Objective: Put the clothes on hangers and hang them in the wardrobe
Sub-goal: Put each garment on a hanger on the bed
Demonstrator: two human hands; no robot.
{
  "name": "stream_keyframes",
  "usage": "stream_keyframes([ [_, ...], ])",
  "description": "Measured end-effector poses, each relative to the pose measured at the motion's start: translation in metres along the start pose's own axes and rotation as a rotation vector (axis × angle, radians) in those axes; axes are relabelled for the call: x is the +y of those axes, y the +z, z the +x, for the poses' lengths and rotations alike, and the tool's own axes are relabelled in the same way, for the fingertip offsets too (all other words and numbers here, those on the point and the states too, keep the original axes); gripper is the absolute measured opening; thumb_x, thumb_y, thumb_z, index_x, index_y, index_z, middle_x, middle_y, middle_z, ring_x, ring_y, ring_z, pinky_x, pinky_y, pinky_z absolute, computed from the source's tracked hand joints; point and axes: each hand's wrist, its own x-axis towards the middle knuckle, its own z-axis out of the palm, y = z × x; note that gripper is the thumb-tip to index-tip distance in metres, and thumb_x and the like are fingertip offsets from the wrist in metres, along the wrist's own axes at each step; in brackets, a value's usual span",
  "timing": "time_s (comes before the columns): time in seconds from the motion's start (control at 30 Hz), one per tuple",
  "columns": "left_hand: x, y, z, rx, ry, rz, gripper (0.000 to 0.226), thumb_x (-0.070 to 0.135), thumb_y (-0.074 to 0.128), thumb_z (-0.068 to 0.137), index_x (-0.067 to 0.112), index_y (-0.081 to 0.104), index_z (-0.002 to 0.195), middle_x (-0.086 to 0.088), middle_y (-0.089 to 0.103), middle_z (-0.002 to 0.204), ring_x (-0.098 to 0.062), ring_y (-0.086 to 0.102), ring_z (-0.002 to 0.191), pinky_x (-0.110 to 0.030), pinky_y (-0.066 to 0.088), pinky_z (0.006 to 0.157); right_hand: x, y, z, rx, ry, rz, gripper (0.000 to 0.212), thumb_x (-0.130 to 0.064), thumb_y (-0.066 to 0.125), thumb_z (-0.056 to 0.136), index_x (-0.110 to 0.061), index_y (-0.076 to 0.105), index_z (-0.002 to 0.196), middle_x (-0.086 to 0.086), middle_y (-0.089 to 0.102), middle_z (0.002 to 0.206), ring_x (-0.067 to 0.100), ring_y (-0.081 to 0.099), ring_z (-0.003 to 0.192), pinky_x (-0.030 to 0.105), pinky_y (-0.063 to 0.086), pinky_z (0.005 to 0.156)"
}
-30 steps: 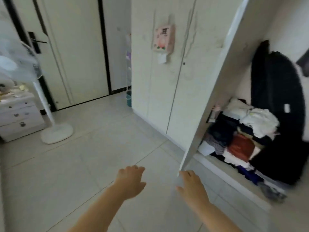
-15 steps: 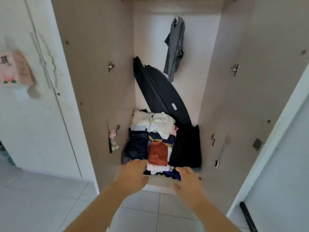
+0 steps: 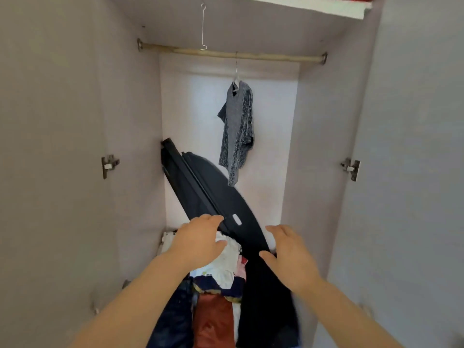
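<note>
Straight ahead, an open wardrobe (image 3: 271, 116). At twelve o'clock, a wooden rail (image 3: 276, 57) across the top, with a grey top (image 3: 237, 129) on a wire hanger (image 3: 236, 71) hung from its middle. Toward eleven o'clock, a bare wire hook (image 3: 203, 26) hanging near the rail's left end. At centre, a black board (image 3: 208, 187) leaning against the back wall, slanting from ten o'clock down toward five.

At six o'clock, the pile of clothes (image 3: 213, 320) on the wardrobe floor: white piece on top, rust-red and dark blue lower down, black fabric along the right edge.

At about seven o'clock, over the white piece, the left hand (image 3: 198, 239), palm down, fingers relaxed and slightly spread, gripping nothing; touching the cloth or just above it, cannot tell. At about five o'clock, before the board's lower end, the right hand (image 3: 288, 254), fingers loosely apart, thumb out, holding nothing.

Metal hinges (image 3: 109, 165) at nine and three o'clock.
</note>
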Motion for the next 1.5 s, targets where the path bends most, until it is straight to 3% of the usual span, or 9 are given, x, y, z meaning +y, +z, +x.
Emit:
stream_keyframes([
  [0.43,-0.059,-0.056,0.213,0.254,-0.060,0.035,0.061,0.040,0.050,0.091,0.023,0.025,0.144,-0.002,0.037,0.144,-0.021,0.038,0.129,-0.038,0.035,0.104,-0.011,-0.008,0.267,0.233,-0.334,0.034,0.057,-0.030,0.057,0.090,-0.018,0.034,0.140,-0.001,0.038,0.138,0.017,0.034,0.125,0.025,0.028,0.104],
  [0.73,-0.097,-0.102,0.318,0.406,-0.121,0.004,0.060,0.037,0.052,0.090,0.024,0.026,0.143,0.000,0.040,0.142,-0.019,0.048,0.119,-0.034,0.040,0.099,-0.046,-0.034,0.413,0.432,-0.572,0.075,0.054,-0.023,0.057,0.089,-0.015,0.037,0.139,0.004,0.039,0.135,0.021,0.035,0.122,0.025,0.028,0.099],
  [0.97,-0.117,-0.114,0.390,0.494,-0.047,0.025,0.059,0.037,0.051,0.090,0.025,0.026,0.143,0.001,0.040,0.141,-0.019,0.043,0.125,-0.035,0.038,0.102,-0.039,-0.043,0.504,0.490,-0.533,-0.049,0.056,-0.022,0.055,0.090,-0.014,0.032,0.140,0.006,0.033,0.141,0.024,0.030,0.129,0.030,0.024,0.105],
  [1.2,-0.154,-0.116,0.435,0.527,0.044,0.037,0.059,0.037,0.050,0.091,0.025,0.025,0.143,0.002,0.039,0.141,-0.016,0.041,0.126,-0.032,0.036,0.102,0.011,-0.062,0.573,0.618,-0.346,-0.198,0.056,-0.028,0.054,0.091,-0.013,0.032,0.141,0.006,0.036,0.142,0.023,0.030,0.132,0.033,0.023,0.110],
  [1.5,-0.179,-0.117,0.471,0.550,0.027,0.068,0.062,0.038,0.054,0.088,0.025,0.027,0.142,0.000,0.042,0.139,-0.018,0.042,0.125,-0.033,0.037,0.102,0.031,-0.064,0.646,0.650,-0.282,-0.238,0.052,-0.031,0.051,0.093,-0.012,0.036,0.139,0.010,0.043,0.138,0.029,0.039,0.125,0.039,0.031,0.104],
])
